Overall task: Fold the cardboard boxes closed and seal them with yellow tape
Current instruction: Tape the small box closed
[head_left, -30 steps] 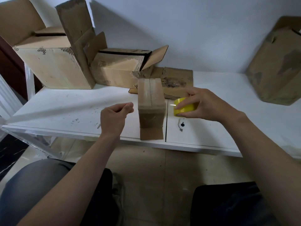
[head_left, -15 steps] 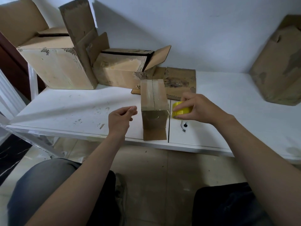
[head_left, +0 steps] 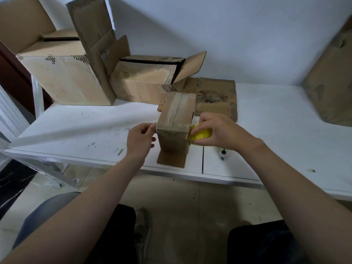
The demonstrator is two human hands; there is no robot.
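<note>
A small cardboard box (head_left: 176, 119) stands upright near the front edge of the white table (head_left: 80, 128), its top flaps folded shut with a seam down the middle and a bottom flap lying flat toward me. My right hand (head_left: 219, 130) grips a yellow tape roll (head_left: 200, 135) pressed against the box's right top corner. My left hand (head_left: 141, 138) is at the box's left top edge, with thumb and fingers pinched together; any tape end between them is too faint to see. Two larger boxes with open flaps, one (head_left: 62, 73) and another (head_left: 144, 80), stand at the back left.
A flattened piece of cardboard (head_left: 217, 100) lies behind the small box. Another brown cardboard piece (head_left: 331, 80) leans against the wall at the right. A small white and black object (head_left: 222, 153) lies on the table under my right wrist. My knees are below the table edge.
Both hands have closed in on the small box. The right hand brought the tape roll up against the box's right corner, and the left hand moved right to the box's left edge.
</note>
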